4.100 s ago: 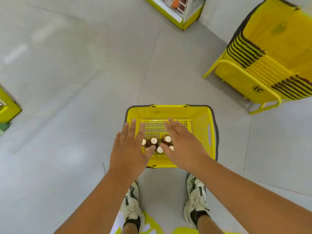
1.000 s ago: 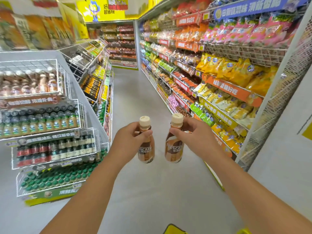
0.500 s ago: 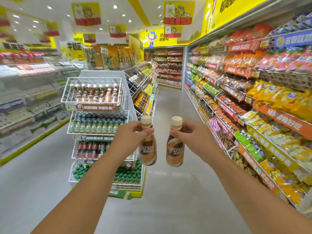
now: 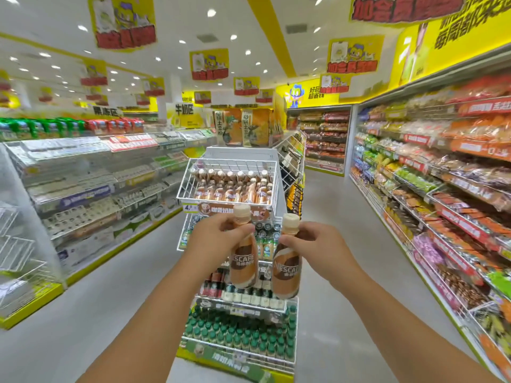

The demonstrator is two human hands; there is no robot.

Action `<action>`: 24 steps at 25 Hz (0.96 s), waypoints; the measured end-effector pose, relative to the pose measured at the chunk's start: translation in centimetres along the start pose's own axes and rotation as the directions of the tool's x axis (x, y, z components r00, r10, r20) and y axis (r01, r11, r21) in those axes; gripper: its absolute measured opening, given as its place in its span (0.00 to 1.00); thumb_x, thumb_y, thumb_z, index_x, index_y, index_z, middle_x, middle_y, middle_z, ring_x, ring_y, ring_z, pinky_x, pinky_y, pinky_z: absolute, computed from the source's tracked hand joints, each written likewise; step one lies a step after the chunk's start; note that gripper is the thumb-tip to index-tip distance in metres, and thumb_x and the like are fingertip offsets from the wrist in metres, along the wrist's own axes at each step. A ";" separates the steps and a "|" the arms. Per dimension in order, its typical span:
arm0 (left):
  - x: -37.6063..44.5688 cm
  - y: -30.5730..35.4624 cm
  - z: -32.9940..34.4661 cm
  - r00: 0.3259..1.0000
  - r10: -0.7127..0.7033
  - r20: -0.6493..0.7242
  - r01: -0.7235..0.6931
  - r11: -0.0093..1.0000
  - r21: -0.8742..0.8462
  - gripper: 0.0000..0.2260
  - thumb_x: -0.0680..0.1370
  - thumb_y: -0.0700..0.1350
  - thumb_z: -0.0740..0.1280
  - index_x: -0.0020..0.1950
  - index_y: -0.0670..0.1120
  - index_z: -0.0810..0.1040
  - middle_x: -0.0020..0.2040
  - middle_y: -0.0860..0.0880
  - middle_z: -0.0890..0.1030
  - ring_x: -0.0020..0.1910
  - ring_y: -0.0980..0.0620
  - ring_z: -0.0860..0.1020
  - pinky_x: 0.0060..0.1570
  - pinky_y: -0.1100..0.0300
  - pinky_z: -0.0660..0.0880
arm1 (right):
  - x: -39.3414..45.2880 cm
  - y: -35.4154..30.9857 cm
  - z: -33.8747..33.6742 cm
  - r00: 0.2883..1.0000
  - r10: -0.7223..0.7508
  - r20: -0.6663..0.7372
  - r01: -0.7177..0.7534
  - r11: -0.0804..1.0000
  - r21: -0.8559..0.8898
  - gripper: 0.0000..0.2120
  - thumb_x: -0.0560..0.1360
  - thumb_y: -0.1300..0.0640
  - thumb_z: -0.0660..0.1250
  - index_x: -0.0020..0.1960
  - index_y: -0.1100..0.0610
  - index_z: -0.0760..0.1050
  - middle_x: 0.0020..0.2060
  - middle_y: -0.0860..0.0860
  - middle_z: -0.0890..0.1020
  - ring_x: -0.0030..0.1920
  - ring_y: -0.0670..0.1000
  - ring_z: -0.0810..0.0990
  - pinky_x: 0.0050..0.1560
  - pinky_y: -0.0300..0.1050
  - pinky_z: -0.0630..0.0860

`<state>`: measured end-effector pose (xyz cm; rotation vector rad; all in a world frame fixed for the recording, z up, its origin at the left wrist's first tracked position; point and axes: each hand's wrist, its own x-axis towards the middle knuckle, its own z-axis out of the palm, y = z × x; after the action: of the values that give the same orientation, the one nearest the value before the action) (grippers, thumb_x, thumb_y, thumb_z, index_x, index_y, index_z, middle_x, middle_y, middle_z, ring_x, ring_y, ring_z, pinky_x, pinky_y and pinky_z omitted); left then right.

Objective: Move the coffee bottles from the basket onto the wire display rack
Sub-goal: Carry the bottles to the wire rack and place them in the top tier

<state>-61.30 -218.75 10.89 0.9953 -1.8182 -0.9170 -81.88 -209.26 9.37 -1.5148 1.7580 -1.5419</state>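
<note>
1. Supermarket aisles form the setting: a pale grey floor (image 4: 326,205), ceiling banners (image 4: 208,64) overhead, and snack shelving (image 4: 431,172) along the right-hand wall.
2. At the aisle end stands the wire display rack (image 4: 235,272), seen straight ahead; its top tier (image 4: 226,179) is shown already lined with matching coffee bottles, and lower tiers hold other drinks.
3. One coffee bottle is held by each hand in front of the rack, below the top tier. The left bottle (image 4: 243,261) is pinched at the neck by the curled fingers of the left hand (image 4: 217,239); the right bottle (image 4: 286,272) is gripped likewise by the right hand (image 4: 318,246). Both bottles hang roughly upright, close together but apart.
4. The basket is not in view.
5. For the step in hand, judged to be carrying the pair to the top tier, the bottles are best lifted over the front wire and lowered caps-up into an open slot, one at a time, so that standing bottles are not knocked.
6. A chilled cabinet (image 4: 91,189) is seen at left.
</note>
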 end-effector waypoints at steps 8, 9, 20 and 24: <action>13.0 -6.4 -9.3 0.999 -0.004 0.042 0.003 1.000 0.020 0.08 0.75 0.55 0.76 0.48 0.53 0.85 0.46 0.55 0.86 0.47 0.53 0.83 0.49 0.51 0.81 | 12.2 -1.9 11.1 0.999 0.029 -0.025 -0.030 1.000 -0.008 0.05 0.74 0.49 0.78 0.47 0.49 0.87 0.40 0.45 0.88 0.45 0.46 0.86 0.46 0.46 0.82; 14.7 -7.4 -9.6 0.999 -0.011 0.042 0.010 1.000 0.018 0.08 0.74 0.55 0.76 0.49 0.53 0.85 0.46 0.56 0.86 0.48 0.53 0.83 0.49 0.51 0.81 | 13.7 -1.6 12.0 0.999 0.032 -0.021 -0.032 0.999 -0.011 0.05 0.74 0.49 0.78 0.47 0.49 0.87 0.39 0.45 0.88 0.44 0.46 0.86 0.43 0.44 0.80; 36.1 -14.2 -7.6 0.999 -0.009 0.039 0.008 1.000 0.021 0.08 0.75 0.51 0.76 0.39 0.55 0.79 0.39 0.60 0.81 0.43 0.57 0.80 0.36 0.62 0.73 | 36.0 5.5 18.4 1.000 -0.004 0.022 0.005 0.999 -0.044 0.08 0.72 0.50 0.79 0.47 0.53 0.86 0.33 0.43 0.85 0.30 0.36 0.80 0.29 0.29 0.70; 44.3 -16.2 -6.6 0.999 0.008 0.036 -0.009 1.000 0.014 0.08 0.74 0.53 0.77 0.42 0.50 0.83 0.41 0.56 0.84 0.42 0.55 0.81 0.39 0.59 0.76 | 43.5 7.2 20.1 1.000 0.017 0.005 -0.016 0.997 -0.077 0.08 0.72 0.48 0.79 0.47 0.51 0.86 0.41 0.45 0.88 0.43 0.43 0.85 0.39 0.37 0.75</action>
<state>-65.33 -266.14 13.67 0.9853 -1.8600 -0.9234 -85.08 -257.53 12.00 -1.5349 1.8423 -1.4761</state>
